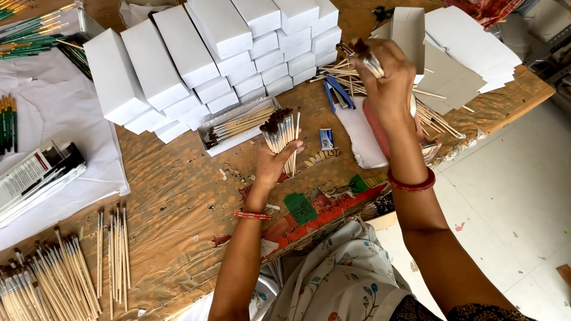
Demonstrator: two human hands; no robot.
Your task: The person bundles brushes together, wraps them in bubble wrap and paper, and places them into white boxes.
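My left hand grips a bundle of paintbrushes upright over the brown table, dark bristles up and pale wooden handles fanned out. My right hand is raised to the right of it, pinching a few brushes by their metal ferrules. Below that hand lies a loose heap of brushes. An open flat box holding brushes sits just left of the bundle.
Stacked white boxes fill the far middle. Flat box blanks lie at the far right. Rows of brushes lie near left, green-handled brushes far left. White paper and packets cover the left.
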